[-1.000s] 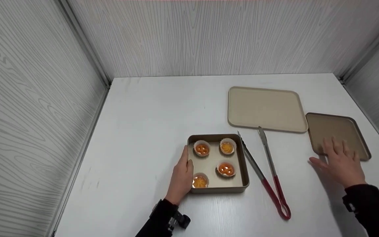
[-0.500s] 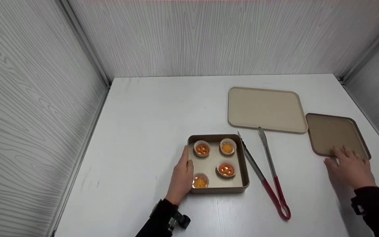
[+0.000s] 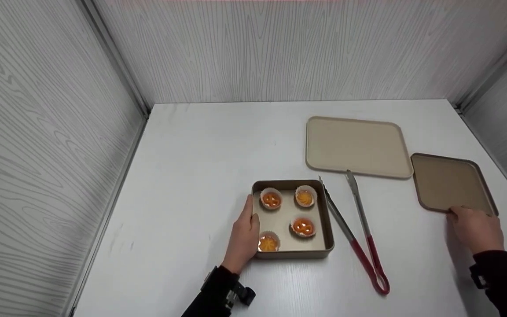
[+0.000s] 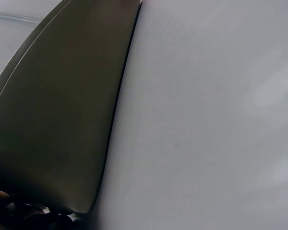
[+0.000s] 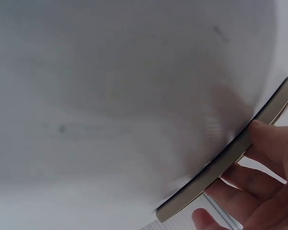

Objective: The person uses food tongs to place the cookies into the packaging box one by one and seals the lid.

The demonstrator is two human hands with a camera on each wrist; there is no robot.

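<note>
In the head view my left hand [image 3: 242, 237] holds the left side of a square brown baking pan [image 3: 295, 254], thumb at its rim. Inside sit several small tarts in paper cups, among them an orange glazed tart [image 3: 303, 226] and a yellow swirled tart [image 3: 305, 198]. The left wrist view is filled by the pan's outer wall [image 4: 57, 105]; my fingers are hidden there. At the right, my right hand [image 3: 478, 229] grips the near edge of a shallow square brown baking tray [image 3: 451, 180]. In the right wrist view its low wall [image 5: 221, 163] lies between thumb and curled fingers [image 5: 252, 179].
Red-handled metal tongs [image 3: 363, 251] lie spread just right of the pan, tips toward the back. Behind them is a beige rectangular tray [image 3: 357, 147], its corner right at the brown tray. Grey wood-grain panels [image 3: 262, 53] border the white table [image 3: 200, 154] at back and sides.
My right hand has drawn back from over the brown tray to its near edge, and its spread fingers have curled onto that edge. The left hand and the pan have stayed put.
</note>
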